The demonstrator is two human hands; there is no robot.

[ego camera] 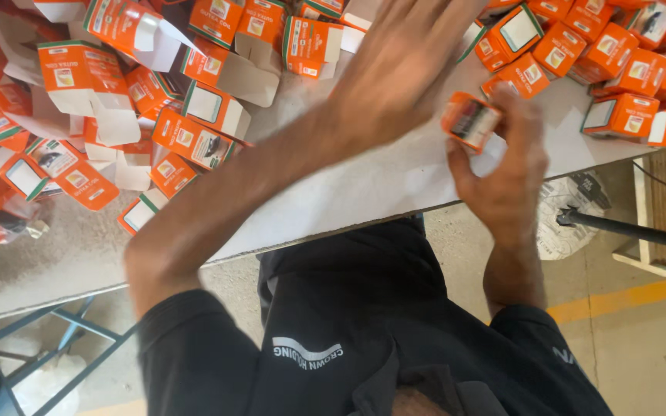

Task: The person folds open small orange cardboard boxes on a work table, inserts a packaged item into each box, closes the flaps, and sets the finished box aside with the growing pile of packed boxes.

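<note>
Grey surface [364, 185] strewn with orange cartons, open ones [194, 139] left, closed ones [618, 73] right. Right hand [502, 173] near the front edge, fingers clamped on a small orange box [469, 121]. Left hand [406, 65] blurred, reaching across above it, fingers spread, holding nothing.

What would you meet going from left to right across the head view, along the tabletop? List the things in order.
Heap of open orange cartons → left hand reaching across → small orange box in the right hand → closed orange boxes.
</note>
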